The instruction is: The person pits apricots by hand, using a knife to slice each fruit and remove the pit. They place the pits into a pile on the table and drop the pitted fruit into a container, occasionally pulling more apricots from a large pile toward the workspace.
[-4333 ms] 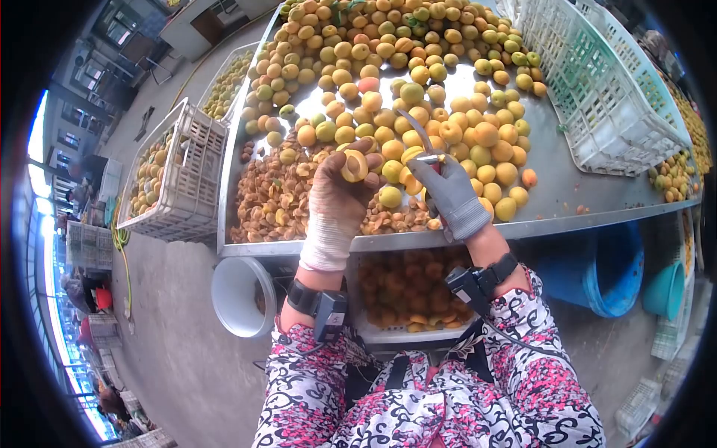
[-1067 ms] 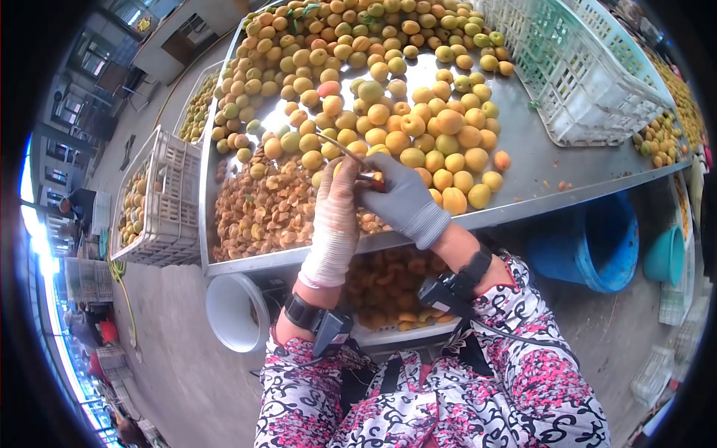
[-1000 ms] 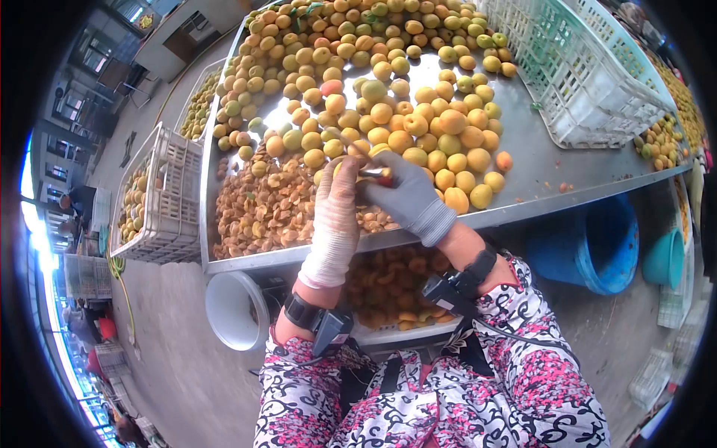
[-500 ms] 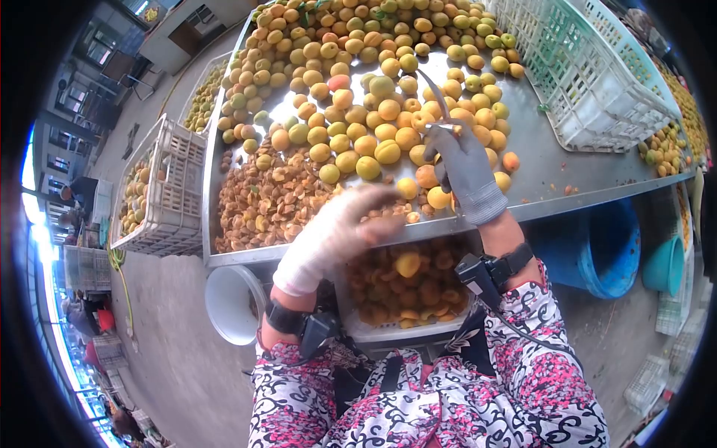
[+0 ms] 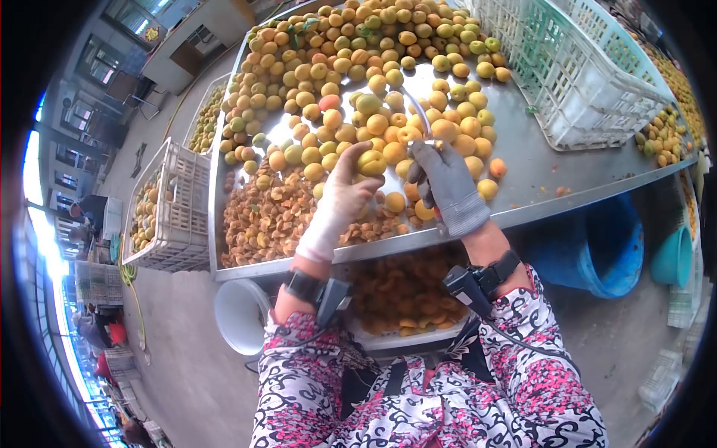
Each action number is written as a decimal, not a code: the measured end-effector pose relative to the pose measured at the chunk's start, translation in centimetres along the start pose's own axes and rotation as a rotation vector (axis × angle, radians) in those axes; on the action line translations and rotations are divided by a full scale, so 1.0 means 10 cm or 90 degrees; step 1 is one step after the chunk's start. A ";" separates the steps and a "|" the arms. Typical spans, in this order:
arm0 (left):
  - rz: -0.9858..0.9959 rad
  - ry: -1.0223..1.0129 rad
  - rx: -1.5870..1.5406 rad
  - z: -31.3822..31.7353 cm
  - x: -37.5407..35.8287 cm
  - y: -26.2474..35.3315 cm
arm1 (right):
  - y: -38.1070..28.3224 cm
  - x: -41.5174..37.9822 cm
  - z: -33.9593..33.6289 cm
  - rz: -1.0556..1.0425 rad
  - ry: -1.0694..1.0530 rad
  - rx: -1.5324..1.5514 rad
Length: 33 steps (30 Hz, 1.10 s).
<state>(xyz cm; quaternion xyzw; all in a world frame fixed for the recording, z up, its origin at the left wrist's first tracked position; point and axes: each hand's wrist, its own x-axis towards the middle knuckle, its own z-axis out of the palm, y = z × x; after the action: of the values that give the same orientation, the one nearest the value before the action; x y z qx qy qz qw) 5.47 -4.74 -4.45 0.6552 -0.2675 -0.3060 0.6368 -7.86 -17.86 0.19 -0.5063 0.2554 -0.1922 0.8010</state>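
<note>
My left hand (image 5: 345,188), with a white wrap around palm and wrist, holds a yellow-green apricot (image 5: 371,163) between thumb and fingers. To its right, my right hand (image 5: 447,183) in a grey glove is closed around the handle of a curved knife (image 5: 420,112), whose blade points up and away. Whole apricots (image 5: 321,72) lie beyond both hands on the metal table (image 5: 523,213). A heap of brown pits and pieces (image 5: 272,216) lies left of my left hand. The fingers of my right hand partly hide the handle.
Below the table edge sits a bin of apricot halves (image 5: 403,295), with a white bucket (image 5: 243,317) to its left and a blue barrel (image 5: 609,246) to its right. Crates stand on the table at right (image 5: 575,82) and on the left (image 5: 175,201).
My left hand has moved up from the near edge and now has an apricot in its fingers. My right hand, still around the knife, has shifted slightly left in view.
</note>
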 end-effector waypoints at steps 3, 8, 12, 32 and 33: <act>0.040 -0.078 -0.221 0.03 -0.24 0.15 | 0.10 -0.06 0.10 0.026 -0.035 -0.012; 0.050 -0.021 -0.126 0.15 -0.55 0.29 | 0.32 -0.13 0.25 -0.027 -0.041 -0.042; 0.006 -0.041 -0.235 0.08 -0.62 0.37 | 0.34 -0.08 0.25 -0.051 -0.044 -0.031; -0.052 0.037 -0.110 -0.08 -0.58 0.56 | 0.34 -0.14 0.28 -0.163 -0.141 -0.200; -0.051 0.040 -0.110 -0.10 -0.59 0.55 | 0.35 -0.16 0.28 -0.164 -0.144 -0.200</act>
<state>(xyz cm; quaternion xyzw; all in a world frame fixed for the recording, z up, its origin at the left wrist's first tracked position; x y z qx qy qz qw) 2.54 0.03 1.35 0.6172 -0.1938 -0.3322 0.6864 -7.29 -13.49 -1.62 -0.6713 0.1243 -0.1926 0.7049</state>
